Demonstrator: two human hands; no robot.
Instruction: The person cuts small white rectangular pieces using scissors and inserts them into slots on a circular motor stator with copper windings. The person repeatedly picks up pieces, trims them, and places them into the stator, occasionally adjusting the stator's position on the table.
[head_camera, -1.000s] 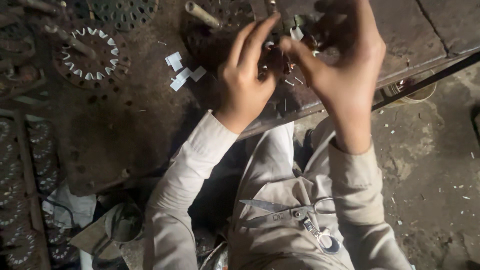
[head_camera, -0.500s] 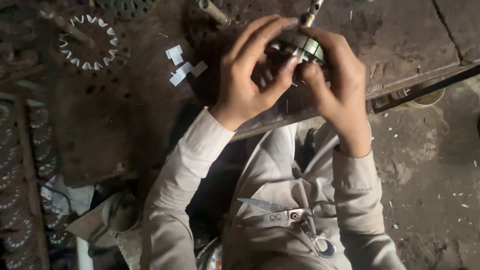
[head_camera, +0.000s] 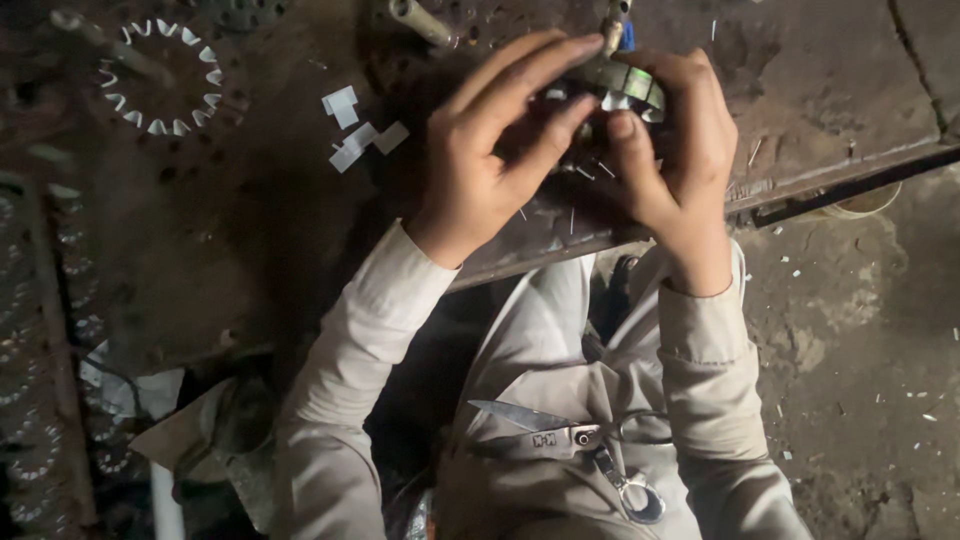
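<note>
Both hands pinch a round grey metal motor part (head_camera: 615, 85) — left hand (head_camera: 490, 150) fingers spread over it, right hand (head_camera: 675, 150) curled — just above the dark workbench edge (head_camera: 800, 180).

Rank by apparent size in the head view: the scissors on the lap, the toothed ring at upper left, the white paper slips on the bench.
1. Scissors, though nearer the camera.
2. Toothed ring.
3. White paper slips.

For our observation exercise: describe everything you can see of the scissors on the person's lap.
The scissors lie flat on the pale cloth of the lap, blades shut and pointing to the picture's left. The blades look like bright bare metal, with a pivot screw near the middle; thin looped handles run to the right. Neither hand touches them. A dark strap lies beside the pivot.
</note>
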